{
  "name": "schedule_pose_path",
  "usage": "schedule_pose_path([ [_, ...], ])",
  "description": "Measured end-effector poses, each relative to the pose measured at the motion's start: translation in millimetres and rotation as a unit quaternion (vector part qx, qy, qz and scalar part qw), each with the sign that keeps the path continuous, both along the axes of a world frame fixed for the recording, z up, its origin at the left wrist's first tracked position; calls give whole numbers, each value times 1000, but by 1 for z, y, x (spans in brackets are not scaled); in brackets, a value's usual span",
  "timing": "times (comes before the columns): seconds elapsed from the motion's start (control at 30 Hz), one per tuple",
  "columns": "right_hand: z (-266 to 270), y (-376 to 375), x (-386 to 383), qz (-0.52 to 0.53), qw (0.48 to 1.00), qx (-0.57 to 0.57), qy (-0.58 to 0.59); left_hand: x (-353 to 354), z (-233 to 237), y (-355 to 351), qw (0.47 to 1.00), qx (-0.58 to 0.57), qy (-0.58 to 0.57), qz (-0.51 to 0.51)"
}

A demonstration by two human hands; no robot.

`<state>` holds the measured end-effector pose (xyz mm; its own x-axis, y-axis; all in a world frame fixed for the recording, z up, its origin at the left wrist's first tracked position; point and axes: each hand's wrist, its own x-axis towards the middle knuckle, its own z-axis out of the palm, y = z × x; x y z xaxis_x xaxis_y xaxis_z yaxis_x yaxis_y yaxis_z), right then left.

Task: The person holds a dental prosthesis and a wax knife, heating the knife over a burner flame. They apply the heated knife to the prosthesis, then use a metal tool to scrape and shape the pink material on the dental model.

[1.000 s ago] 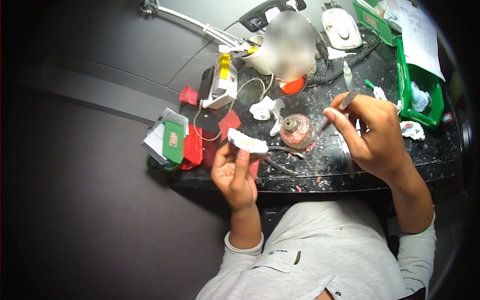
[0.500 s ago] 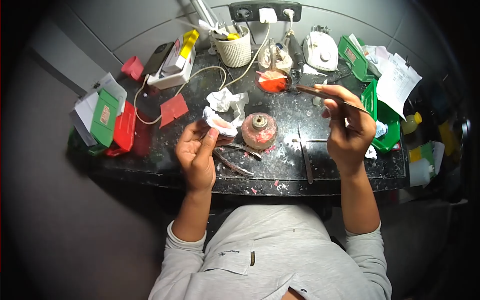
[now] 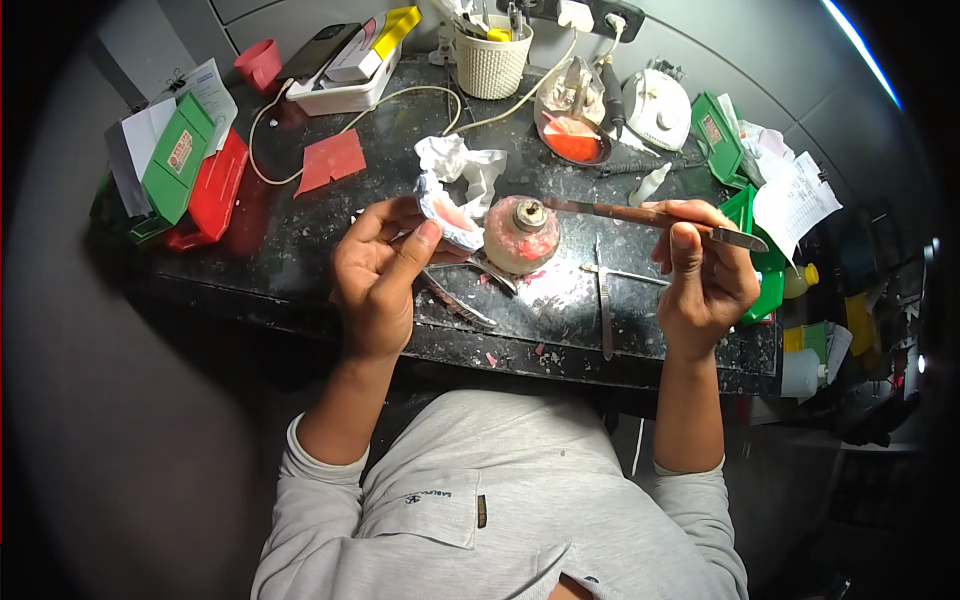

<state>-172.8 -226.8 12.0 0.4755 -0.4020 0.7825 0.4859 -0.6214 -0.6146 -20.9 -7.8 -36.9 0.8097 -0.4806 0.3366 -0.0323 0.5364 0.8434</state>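
1. Head view: the cast (image 3: 430, 195) is grasped between the thumb and fingers of the left hand (image 3: 378, 280), raised over the near side of the bench (image 3: 560, 372).
2. The knife (image 3: 630, 213) is pinched by the fingers of the right hand (image 3: 702, 290), its far tip held near the burner (image 3: 520, 245) top; whether they touch cannot be told, and no flame is seen.
3. Pink material (image 3: 452, 215) is already laid along the cast's inner side; how much is left to be added or shaped is not shown.
4. Crossed tools (image 3: 606, 315) are left unheld on the bench.
5. Farther off, a red sheet (image 3: 333, 162) is laid flat, and red material (image 3: 570, 146) is held in a dish (image 3: 601, 152).
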Motion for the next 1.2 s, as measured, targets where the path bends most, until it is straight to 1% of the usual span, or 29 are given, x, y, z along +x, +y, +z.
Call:
schedule_pose_path([
  [0.17, 0, 1, 0, 0, 1000, 12, 12, -1, 2, 1, 1000, -2, 10, -18],
  [0.27, 0, 4, 2, 13, 999, 27, -20, -1, 2, 2, 999, 0, 11, -39],
  [0.33, 3, 7, 1, 60, 997, 54, 2, -4, 3, 2, 998, 2, 27, -55],
  [0.37, 4, 7, 1, 61, 997, 54, 2, -4, 3, 2, 998, 2, 28, -53],
  [0.43, 4, 9, 3, 134, 987, 86, 8, -4, 2, 0, 998, 8, 0, -55],
  [0.63, 2, 16, 7, 166, 981, 95, 20, -5, 3, 2, 997, 26, -11, -75],
  [1.2, -3, 16, 4, 171, 980, 97, 42, -5, 4, 3, 996, 25, 4, -81],
])
